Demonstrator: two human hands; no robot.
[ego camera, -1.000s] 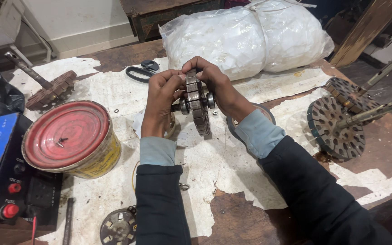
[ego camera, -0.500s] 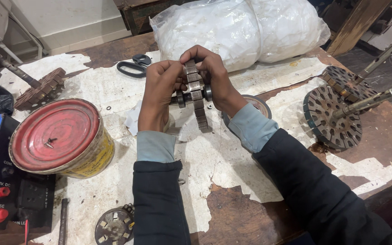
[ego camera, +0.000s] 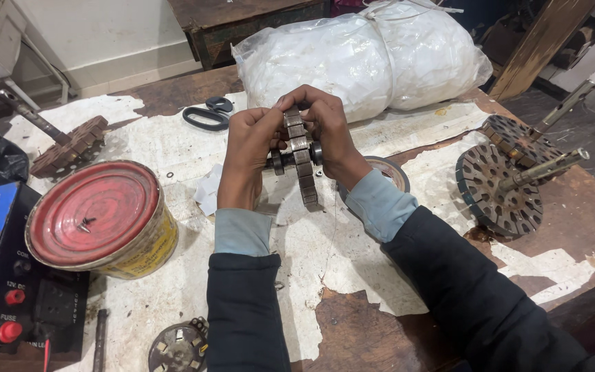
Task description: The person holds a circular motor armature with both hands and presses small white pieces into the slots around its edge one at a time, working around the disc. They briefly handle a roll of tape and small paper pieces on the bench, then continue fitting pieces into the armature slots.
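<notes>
I hold a dark, slotted metal rotor core on a short steel shaft (ego camera: pixel 302 160) upright between both hands, raised just above the worn wooden tabletop (ego camera: pixel 373 331) and its torn white paper covering (ego camera: pixel 311 255). My left hand (ego camera: pixel 248 157) has its grip clamped on the left face of the disc, fingers curled over the top edge, and my right hand (ego camera: pixel 326 131) is clamped on the right side, fingertips meeting the left ones at the top of the core. The disc stands edge-on to me, its lower rim hanging free below my palms. Behind my hands lies a big bundle wrapped in clear white plastic (ego camera: pixel 359 55), and a pair of black-handled scissors (ego camera: pixel 208 114) rests on the paper just left of it. A roll of tape (ego camera: pixel 394 172) lies partly hidden beside my right wrist. To my left stands a yellow tin with a red lid (ego camera: pixel 98 219), and beyond it a blue-and-black power supply box with red knobs (ego camera: pixel 8 275) sits at the tabletop's edge. Two more rusty slotted rotors with long shafts (ego camera: pixel 504 179) lie well apart to my right, another rusty rotor (ego camera: pixel 63 145) lies at far left, and a small round metal part (ego camera: pixel 177 348) sits near my left sleeve.
</notes>
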